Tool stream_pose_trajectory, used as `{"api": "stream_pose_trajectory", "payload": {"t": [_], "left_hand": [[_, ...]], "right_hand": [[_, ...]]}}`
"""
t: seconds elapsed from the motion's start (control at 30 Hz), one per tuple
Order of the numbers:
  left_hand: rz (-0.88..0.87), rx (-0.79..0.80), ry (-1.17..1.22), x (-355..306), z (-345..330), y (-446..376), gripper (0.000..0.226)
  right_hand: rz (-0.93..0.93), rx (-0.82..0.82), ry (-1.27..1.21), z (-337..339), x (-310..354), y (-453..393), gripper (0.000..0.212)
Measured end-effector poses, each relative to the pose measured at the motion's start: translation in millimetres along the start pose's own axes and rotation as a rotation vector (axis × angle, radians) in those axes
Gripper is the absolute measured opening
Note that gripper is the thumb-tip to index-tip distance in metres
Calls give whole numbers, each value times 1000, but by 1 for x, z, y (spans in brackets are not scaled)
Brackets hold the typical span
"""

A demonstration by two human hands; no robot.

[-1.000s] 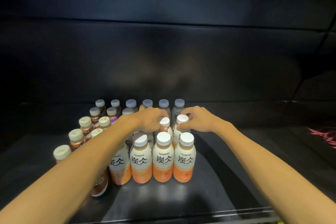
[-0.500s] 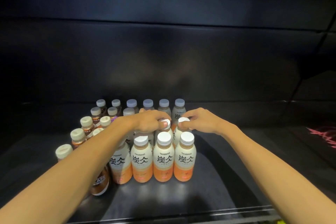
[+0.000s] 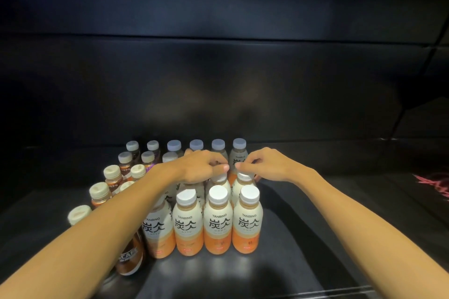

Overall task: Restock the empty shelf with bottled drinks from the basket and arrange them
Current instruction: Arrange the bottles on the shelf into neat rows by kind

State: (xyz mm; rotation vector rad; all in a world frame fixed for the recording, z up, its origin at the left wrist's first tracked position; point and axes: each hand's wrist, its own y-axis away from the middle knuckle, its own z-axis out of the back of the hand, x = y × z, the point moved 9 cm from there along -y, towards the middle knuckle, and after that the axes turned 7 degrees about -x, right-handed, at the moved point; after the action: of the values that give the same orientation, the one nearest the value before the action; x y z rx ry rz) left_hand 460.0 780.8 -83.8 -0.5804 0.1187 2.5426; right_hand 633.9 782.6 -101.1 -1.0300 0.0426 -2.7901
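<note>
Several white-capped orange-and-cream Tanbing bottles [image 3: 245, 223] stand in rows on the dark shelf [image 3: 303, 238]. My left hand [image 3: 201, 168] hovers over a second-row bottle [image 3: 220, 178], its thumb lifted off the cap. Over the neighbouring second-row bottle [image 3: 245, 177] is my right hand [image 3: 272, 165], thumb raised above the cap and curled fingers just beside it. Both bottles stand upright on the shelf. More grey-capped bottles [image 3: 239, 144] line the back row. The basket is out of view.
Brown coffee bottles with cream caps [image 3: 98, 192] fill the left columns, one [image 3: 128, 260] partly hidden under my left forearm. Bare shelf stretches to the right of the rows. The shelf's front lip [image 3: 267, 292] runs along the bottom. A pink mark [image 3: 435, 183] shows far right.
Both hands were pinching the two second-row caps. Now the thumbs have lifted off and the hands sit slightly above the caps. The bottles stay in place.
</note>
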Motion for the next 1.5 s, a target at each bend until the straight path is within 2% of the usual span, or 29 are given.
{"api": "stream_pose_trajectory", "payload": {"t": [0.17, 0.27, 0.37, 0.5, 0.67, 0.93, 1.33, 1.5], "left_hand": [[-15, -124, 36, 5, 13, -21, 33], [30, -248, -106, 11, 25, -37, 32], [63, -289, -248, 15, 29, -54, 32], [81, -268, -327, 25, 25, -77, 45], [83, -224, -309, 34, 18, -92, 48], [87, -176, -241, 34, 16, -95, 31], [101, -131, -155, 38, 13, -78, 29], [63, -127, -164, 28, 13, -66, 29]], "right_hand": [[-5, -125, 82, 12, 1, -16, 60], [2, -183, 187, 21, 5, -27, 50], [-32, -203, 286, 30, 7, -42, 45], [-70, -187, 280, 29, 6, -60, 50], [-66, -149, 285, 21, 2, -75, 60], [-73, -122, 254, 9, -9, -84, 39], [-77, -36, 225, -1, -11, -73, 32], [-62, -18, 215, -2, -9, -60, 36]]}}
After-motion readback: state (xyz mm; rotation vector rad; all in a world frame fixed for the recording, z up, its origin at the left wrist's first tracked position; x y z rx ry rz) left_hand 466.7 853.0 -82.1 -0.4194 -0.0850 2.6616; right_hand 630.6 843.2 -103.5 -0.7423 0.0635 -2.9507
